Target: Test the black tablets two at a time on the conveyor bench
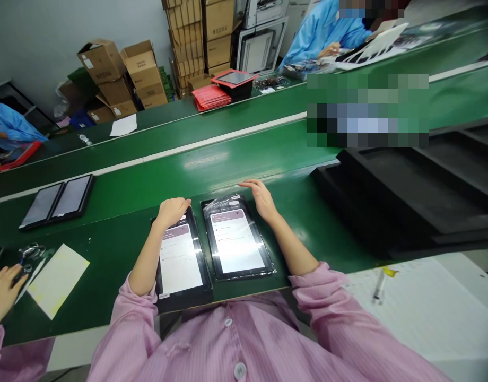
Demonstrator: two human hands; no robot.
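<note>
Two black tablets with lit screens lie side by side on the green bench in front of me. My left hand (172, 210) rests curled on the top end of the left tablet (181, 262), fingers bent over its edge. My right hand (261, 196) lies at the top right corner of the right tablet (238, 241), fingers stretched along its far edge. The right tablet carries a clear plastic film that is crumpled near its top. Pink sleeves cover both my upper arms.
A stack of black trays (411, 191) fills the right. Two more dark tablets (59, 200) lie on the belt at left. A yellow-white sheet (57, 278) and another person's hand (3, 294) sit at lower left. White paper with a pen (378, 289) lies at right. Workers in blue sit beyond.
</note>
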